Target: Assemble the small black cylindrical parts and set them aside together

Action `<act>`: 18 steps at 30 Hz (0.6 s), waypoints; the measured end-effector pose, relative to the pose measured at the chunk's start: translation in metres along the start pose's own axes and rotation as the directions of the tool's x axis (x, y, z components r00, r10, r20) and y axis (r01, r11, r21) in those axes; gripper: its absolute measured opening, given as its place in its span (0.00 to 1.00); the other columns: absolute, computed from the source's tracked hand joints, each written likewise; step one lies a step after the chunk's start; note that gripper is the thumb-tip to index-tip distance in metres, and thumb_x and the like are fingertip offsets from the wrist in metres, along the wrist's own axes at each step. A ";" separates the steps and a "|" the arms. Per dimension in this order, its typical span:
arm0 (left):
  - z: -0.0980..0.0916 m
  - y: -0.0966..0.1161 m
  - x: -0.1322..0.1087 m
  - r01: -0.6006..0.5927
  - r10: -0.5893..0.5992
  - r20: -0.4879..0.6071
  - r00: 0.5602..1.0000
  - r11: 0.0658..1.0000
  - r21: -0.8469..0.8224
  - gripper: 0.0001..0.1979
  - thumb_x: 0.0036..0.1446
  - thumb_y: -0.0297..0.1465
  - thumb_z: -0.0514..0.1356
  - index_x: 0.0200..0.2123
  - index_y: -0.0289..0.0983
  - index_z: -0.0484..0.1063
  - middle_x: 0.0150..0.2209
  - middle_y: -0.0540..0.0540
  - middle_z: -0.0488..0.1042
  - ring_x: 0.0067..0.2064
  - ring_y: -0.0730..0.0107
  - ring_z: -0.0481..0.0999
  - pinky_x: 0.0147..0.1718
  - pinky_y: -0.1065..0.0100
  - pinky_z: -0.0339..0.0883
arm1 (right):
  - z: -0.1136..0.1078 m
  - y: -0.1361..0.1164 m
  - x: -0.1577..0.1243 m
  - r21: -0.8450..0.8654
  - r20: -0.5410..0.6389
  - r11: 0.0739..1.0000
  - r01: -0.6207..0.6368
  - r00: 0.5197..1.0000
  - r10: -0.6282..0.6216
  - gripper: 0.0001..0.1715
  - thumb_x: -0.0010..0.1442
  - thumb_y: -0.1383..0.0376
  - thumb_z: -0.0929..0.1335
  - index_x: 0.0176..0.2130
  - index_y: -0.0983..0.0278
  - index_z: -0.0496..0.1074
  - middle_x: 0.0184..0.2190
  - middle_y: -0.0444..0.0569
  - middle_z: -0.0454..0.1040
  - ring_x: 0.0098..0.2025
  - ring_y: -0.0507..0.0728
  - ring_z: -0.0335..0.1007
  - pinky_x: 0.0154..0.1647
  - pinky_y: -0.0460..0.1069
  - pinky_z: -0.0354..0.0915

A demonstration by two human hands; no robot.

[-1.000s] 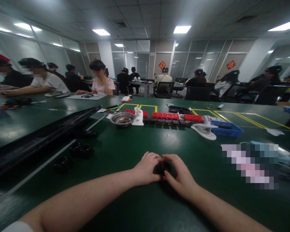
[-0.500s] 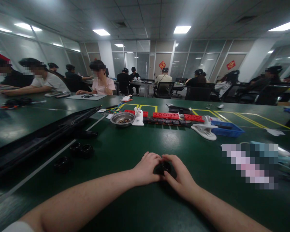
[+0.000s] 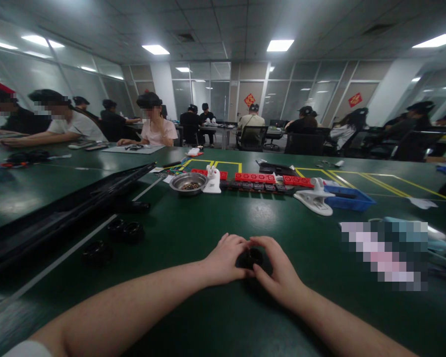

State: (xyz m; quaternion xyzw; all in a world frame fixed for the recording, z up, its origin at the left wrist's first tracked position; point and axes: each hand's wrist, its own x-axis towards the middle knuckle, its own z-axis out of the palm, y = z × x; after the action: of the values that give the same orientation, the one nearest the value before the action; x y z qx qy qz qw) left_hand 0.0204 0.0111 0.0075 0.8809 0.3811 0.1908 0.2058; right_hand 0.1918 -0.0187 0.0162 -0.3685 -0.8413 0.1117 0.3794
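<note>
Both of my hands curl around a small black ring-shaped part point(image 3: 254, 257) low over the table in front of me. My left hand point(image 3: 226, 259) closes on it from the left, and my right hand point(image 3: 278, 267) grips it from the right, thumb on the near side. The fingers partly cover the part, so its full shape is hidden. More black ring-shaped parts lie to the left: a pair point(image 3: 132, 231) side by side and another point(image 3: 96, 253) nearer to me.
A long black tray-like housing point(image 3: 70, 210) stretches along the left. Ahead stand a metal bowl point(image 3: 189, 184) of small parts, white clamps point(image 3: 315, 198), a row of red blocks point(image 3: 254, 177) and a blue bin point(image 3: 351, 198). A pouch-like item point(image 3: 423, 233) lies right. People sit beyond.
Almost nothing differs. My right thumb and fingers have shifted very slightly around the black part, while my left hand keeps its place.
</note>
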 end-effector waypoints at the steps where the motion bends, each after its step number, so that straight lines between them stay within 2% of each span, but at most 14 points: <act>1: 0.000 0.000 0.000 -0.003 0.003 -0.002 1.000 1.000 -0.001 0.21 0.44 0.39 0.62 0.42 0.37 0.66 0.45 0.44 0.66 0.50 0.58 0.61 0.54 0.51 0.46 | 0.000 0.001 0.000 -0.016 -0.017 1.000 -0.016 1.000 0.016 0.24 0.49 0.71 0.62 0.48 0.62 0.57 0.43 0.53 0.66 0.45 0.60 0.63 0.45 0.58 0.62; 5: 0.001 -0.001 0.000 -0.005 0.005 -0.004 1.000 1.000 -0.005 0.18 0.44 0.39 0.62 0.38 0.38 0.67 0.45 0.45 0.66 0.50 0.59 0.61 0.54 0.51 0.46 | 0.003 0.005 0.001 -0.093 -0.082 0.990 -0.103 0.992 0.095 0.24 0.49 0.66 0.66 0.46 0.63 0.58 0.41 0.54 0.66 0.44 0.61 0.63 0.43 0.58 0.63; 8: -0.001 0.000 0.000 -0.006 0.006 0.000 1.000 1.000 -0.002 0.18 0.44 0.38 0.62 0.38 0.38 0.67 0.45 0.45 0.66 0.49 0.59 0.62 0.54 0.51 0.47 | 0.004 0.006 0.001 -0.103 -0.052 0.985 -0.139 0.990 0.134 0.23 0.48 0.65 0.67 0.45 0.64 0.59 0.37 0.52 0.67 0.40 0.60 0.65 0.40 0.57 0.64; 11: -0.002 0.002 0.000 -0.005 0.005 0.003 1.000 1.000 0.003 0.19 0.44 0.38 0.62 0.41 0.38 0.67 0.44 0.45 0.66 0.49 0.58 0.62 0.54 0.51 0.47 | 0.003 0.004 0.001 -0.043 0.008 0.993 -0.107 0.994 0.108 0.21 0.49 0.69 0.64 0.45 0.63 0.59 0.37 0.50 0.68 0.39 0.58 0.65 0.40 0.56 0.64; 15: -0.001 0.002 0.000 0.004 -0.004 0.006 1.000 1.000 0.014 0.22 0.44 0.38 0.62 0.44 0.37 0.65 0.45 0.44 0.65 0.50 0.58 0.61 0.54 0.50 0.47 | 0.001 0.002 -0.001 0.045 0.054 0.999 -0.014 0.998 0.012 0.26 0.48 0.72 0.62 0.49 0.63 0.57 0.43 0.52 0.66 0.45 0.58 0.63 0.46 0.56 0.62; 18: 0.000 0.001 0.000 -0.002 0.002 -0.001 1.000 1.000 0.021 0.20 0.44 0.38 0.62 0.41 0.37 0.67 0.45 0.44 0.65 0.50 0.58 0.61 0.54 0.51 0.46 | 0.002 0.003 -0.001 0.001 0.041 0.999 -0.039 0.998 0.039 0.28 0.48 0.71 0.63 0.50 0.64 0.56 0.45 0.54 0.65 0.47 0.60 0.61 0.48 0.57 0.60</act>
State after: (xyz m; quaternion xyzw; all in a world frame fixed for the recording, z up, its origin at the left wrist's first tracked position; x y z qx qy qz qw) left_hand 0.0214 0.0106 0.0077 0.8833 0.3822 0.1873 0.1964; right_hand 0.1924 -0.0173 0.0130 -0.3821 -0.8414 0.1277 0.3601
